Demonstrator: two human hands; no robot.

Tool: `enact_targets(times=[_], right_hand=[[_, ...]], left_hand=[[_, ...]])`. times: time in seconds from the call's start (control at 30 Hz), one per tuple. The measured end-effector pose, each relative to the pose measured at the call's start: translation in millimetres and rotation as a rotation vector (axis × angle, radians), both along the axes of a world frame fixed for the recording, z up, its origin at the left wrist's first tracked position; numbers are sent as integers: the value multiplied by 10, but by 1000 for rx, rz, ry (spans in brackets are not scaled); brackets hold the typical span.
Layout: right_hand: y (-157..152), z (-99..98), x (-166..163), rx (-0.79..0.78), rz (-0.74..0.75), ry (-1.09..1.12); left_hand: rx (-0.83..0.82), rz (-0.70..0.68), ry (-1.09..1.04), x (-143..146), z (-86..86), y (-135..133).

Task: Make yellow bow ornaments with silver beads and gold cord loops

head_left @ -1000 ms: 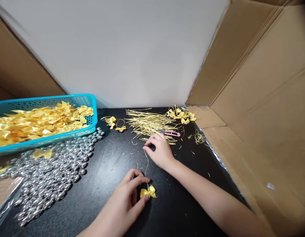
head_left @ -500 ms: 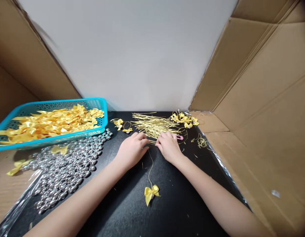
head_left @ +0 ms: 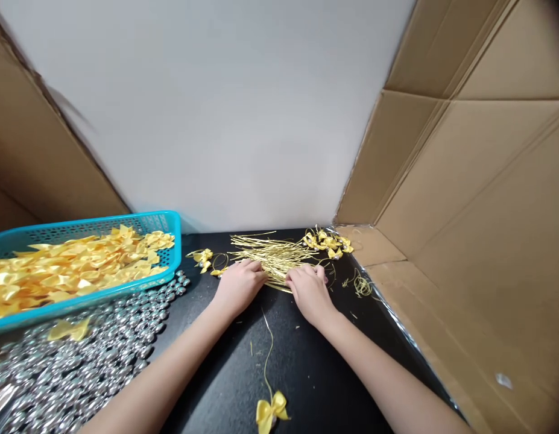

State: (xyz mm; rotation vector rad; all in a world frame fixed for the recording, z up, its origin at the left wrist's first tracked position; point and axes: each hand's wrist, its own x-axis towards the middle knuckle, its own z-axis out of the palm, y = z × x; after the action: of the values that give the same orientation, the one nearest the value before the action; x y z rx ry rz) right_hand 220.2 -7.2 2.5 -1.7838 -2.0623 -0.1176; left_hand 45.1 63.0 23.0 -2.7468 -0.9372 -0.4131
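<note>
My left hand (head_left: 242, 284) is at the left near edge of a loose pile of gold cords (head_left: 279, 253), fingers curled and pressed together on cord ends. Opposite it, my right hand (head_left: 310, 293) has its fingertips closed on the right ends of the near cords. Cord lengths span the gap between both hands. A bit of a pink tool shows beside the right hand, mostly hidden by it. Nearer to me on the black tabletop (head_left: 207, 367) lies a yellow ribbon bow (head_left: 272, 410) with a thin gold cord stretching away from it.
On the left a blue basket (head_left: 173, 256) holds many yellow bows. Silver beads (head_left: 111, 355) spread before it, a loose bow (head_left: 69, 330) on top. Finished-looking bows with beads (head_left: 328, 242) lie back right, near tangled cord (head_left: 363, 286). Cardboard walls (head_left: 469, 199) flank the table.
The view has tilted up and shifted right, so everything sits lower. Both hands stay at the cord pile; the bow's cord end now lies free of the left hand.
</note>
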Motion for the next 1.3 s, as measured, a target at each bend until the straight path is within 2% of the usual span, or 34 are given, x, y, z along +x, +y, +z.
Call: enact_targets(times=[0.2, 0.33, 0.47, 0.73, 0.83, 0.93, 1.1, 1.2, 1.3], right_hand=[[-48, 201, -17, 91, 9, 100], [-127, 304, -114, 164, 135, 194], [-197, 379, -138, 217, 175, 245], [-340, 529, -131, 349, 357, 238], [-386, 578, -129, 349, 387, 256], [-422, 602, -140, 325, 388, 276], [-397, 571, -74, 387, 336, 205], [-334, 528, 49, 397, 278, 119], [-286, 495, 140, 384, 317, 44]], left_hand=[[90, 102, -50, -147, 248, -40], [125, 78, -45, -158, 443, -245], [159, 38, -59, -158, 552, -490], [50, 36, -194, -108, 631, -795], [39, 59, -240, -93, 647, -871], [61, 113, -249, -86, 665, -938], [92, 167, -275, -73, 702, -1002], [133, 227, -304, -83, 717, -970], [137, 297, -260, -106, 705, -895]])
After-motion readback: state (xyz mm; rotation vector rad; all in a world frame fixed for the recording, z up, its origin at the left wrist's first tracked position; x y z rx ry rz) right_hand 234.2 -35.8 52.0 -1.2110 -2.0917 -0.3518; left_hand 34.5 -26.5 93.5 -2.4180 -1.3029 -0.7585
